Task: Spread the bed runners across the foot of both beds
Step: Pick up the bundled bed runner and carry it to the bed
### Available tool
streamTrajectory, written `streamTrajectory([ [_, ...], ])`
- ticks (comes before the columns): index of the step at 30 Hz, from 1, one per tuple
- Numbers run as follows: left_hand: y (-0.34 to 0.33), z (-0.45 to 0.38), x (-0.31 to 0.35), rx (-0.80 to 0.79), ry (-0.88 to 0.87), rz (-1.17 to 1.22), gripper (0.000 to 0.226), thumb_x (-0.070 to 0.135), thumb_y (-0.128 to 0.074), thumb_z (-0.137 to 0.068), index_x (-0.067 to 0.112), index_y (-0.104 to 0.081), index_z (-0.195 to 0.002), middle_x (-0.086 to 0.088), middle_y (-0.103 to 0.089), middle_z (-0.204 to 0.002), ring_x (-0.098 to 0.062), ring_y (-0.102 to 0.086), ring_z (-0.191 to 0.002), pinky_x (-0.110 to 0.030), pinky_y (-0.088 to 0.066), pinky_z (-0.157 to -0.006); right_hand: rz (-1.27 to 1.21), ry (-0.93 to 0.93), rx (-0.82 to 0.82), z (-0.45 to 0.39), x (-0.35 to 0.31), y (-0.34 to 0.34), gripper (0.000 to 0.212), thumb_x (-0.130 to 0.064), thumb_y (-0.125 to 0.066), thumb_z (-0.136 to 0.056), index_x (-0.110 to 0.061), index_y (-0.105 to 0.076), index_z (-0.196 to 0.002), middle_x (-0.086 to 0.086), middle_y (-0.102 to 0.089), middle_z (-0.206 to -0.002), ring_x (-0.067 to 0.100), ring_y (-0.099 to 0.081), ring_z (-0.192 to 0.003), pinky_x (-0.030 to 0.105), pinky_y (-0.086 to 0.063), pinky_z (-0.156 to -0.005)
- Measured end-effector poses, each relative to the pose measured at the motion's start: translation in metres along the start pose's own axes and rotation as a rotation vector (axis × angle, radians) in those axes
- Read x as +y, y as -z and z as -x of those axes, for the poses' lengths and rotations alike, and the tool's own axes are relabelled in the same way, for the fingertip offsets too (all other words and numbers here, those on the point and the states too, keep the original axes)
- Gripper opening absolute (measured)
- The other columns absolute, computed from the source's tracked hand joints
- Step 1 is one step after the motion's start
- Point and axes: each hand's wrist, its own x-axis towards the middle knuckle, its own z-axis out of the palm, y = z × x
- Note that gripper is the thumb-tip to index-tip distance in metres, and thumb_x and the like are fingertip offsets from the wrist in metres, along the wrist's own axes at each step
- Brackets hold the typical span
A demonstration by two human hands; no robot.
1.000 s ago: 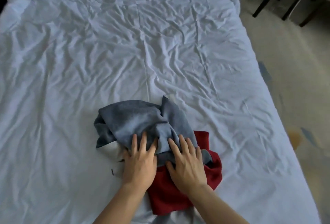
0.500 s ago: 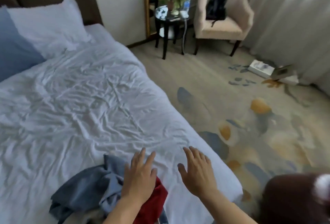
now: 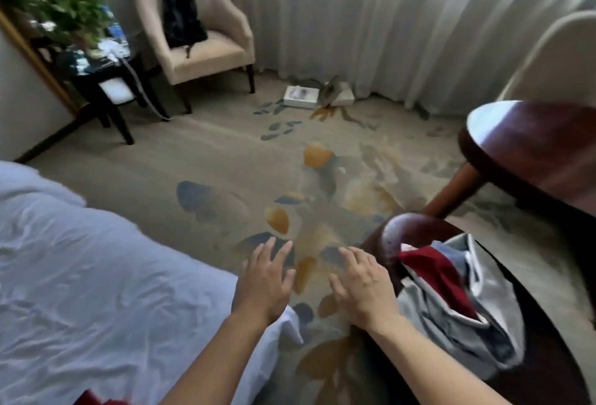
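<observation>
Fingers [image 3: 280, 251] of the left hand [image 3: 264, 285] are held straight and slightly spread, nothing gripped; the hand is raised palm-down over the carpet just past the bed's near right corner. Right hand [image 3: 364, 288] is likewise held flat, fingers extended and a little apart, nothing held, placed just left of the dark wooden chair [image 3: 416, 233]. Both hands are seen side by side, apart from each other, forearms entering from the bottom edge.

Bed runner [image 3: 451, 288], a crumpled grey and red fabric bundle, is seen piled on the dark chair's seat at right, close to the right hand but not touched by it. A scrap of red fabric [image 3: 96, 400] is glimpsed at the bottom edge on the white bed [image 3: 80, 275], mostly cut off.

Patterned carpet [image 3: 258, 162] with blue and orange shapes is spread across the middle. A round wooden table [image 3: 532, 146] is placed at right. A beige armchair [image 3: 206, 49] with a black backpack [image 3: 180, 17] on it is set far left by the white curtains [image 3: 387, 17]. A dark side table [image 3: 96, 78] with a potted plant [image 3: 64, 11] is blurred at far left. White boxes [image 3: 301, 96] are lain on the floor by the curtain.
</observation>
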Motion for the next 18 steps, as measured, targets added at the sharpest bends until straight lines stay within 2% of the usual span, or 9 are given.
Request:
streamTrajectory([
  [4, -0.037, -0.043, 0.099, -0.083, -0.115, -0.016, 0.057, 0.045, -0.041, -0.1, 0.036, -0.024, -0.154, -0.001, -0.021, -0.162, -0.023, -0.021, -0.147, -0.042, -0.028, -0.116, -0.042, -0.169, 0.038, 0.008, 0.097, 0.021, 0.061, -0.049, -0.053, -0.09, -0.021, -0.047, -0.145, 0.002, -0.05, -0.146, 0.023, -0.044, -0.135, 0.041, -0.037, -0.108],
  [8, -0.073, -0.073, 0.18, -0.166, -0.267, -0.059, 0.059, 0.046, -0.044, -0.098, 0.035, -0.026, -0.153, -0.002, -0.025, -0.161, -0.022, -0.025, -0.146, -0.041, -0.032, -0.114, -0.104, -0.336, 0.076, 0.023, 0.178, 0.032, 0.06, -0.051, -0.046, -0.091, -0.025, -0.044, -0.145, -0.002, -0.047, -0.147, 0.019, -0.041, -0.136, 0.04, -0.036, -0.109],
  [13, -0.121, -0.123, 0.253, -0.26, -0.395, -0.062, 0.059, 0.041, -0.049, -0.097, 0.034, -0.03, -0.152, -0.004, -0.03, -0.159, -0.023, -0.026, -0.145, -0.039, -0.03, -0.116, -0.169, -0.562, 0.072, 0.039, 0.262, 0.03, 0.06, -0.049, -0.048, -0.094, -0.022, -0.04, -0.148, -0.001, -0.043, -0.15, 0.02, -0.038, -0.138, 0.041, -0.034, -0.111],
  [18, -0.173, -0.173, 0.3, -0.378, -0.418, -0.013, 0.057, 0.041, -0.047, -0.097, 0.033, -0.032, -0.152, -0.003, -0.029, -0.159, -0.024, -0.025, -0.146, -0.041, -0.031, -0.113, -0.198, -0.796, 0.08, 0.051, 0.327, 0.023, 0.058, -0.05, -0.046, -0.097, -0.024, -0.037, -0.147, -0.005, -0.041, -0.149, 0.017, -0.038, -0.136, 0.038, -0.037, -0.107],
])
